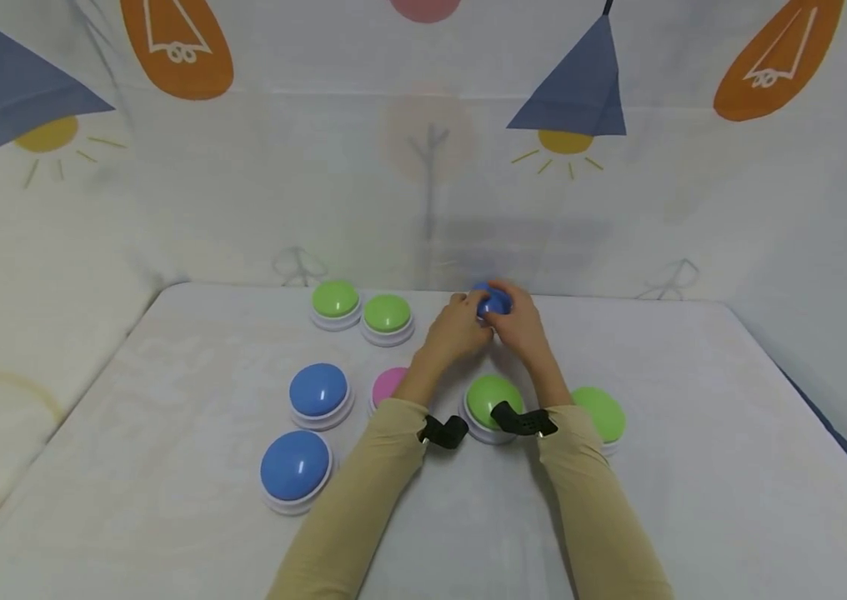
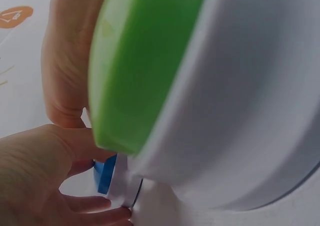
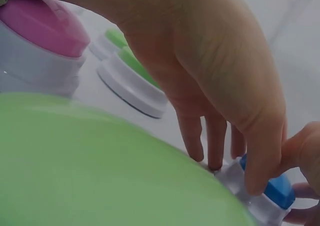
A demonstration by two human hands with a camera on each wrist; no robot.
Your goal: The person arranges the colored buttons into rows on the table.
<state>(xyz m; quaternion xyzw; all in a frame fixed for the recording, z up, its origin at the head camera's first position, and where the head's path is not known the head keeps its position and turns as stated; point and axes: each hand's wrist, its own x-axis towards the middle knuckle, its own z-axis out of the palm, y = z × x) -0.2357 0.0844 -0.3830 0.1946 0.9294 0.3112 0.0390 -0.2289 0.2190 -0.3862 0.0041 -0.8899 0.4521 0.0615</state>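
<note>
At the back edge of the table, both hands hold a blue push button (image 1: 494, 302) with a white base. My left hand (image 1: 458, 330) grips it from the left side; in the right wrist view its thumb and fingers (image 3: 216, 141) sit around the base. My right hand (image 1: 521, 327) curls round the right side of the blue dome, thumb in front. In the left wrist view the blue button (image 2: 106, 175) is partly hidden by fingers. A green push button (image 1: 494, 398) stands beneath the wrists, and a pink one (image 1: 389, 383) is partly covered by the left forearm.
Two green buttons (image 1: 335, 298) stand at the back left, with two blue buttons (image 1: 294, 465) nearer the front. Another green button (image 1: 600, 412) lies beside the right forearm. A printed white curtain (image 1: 303, 183) hangs behind the white table (image 1: 168, 400).
</note>
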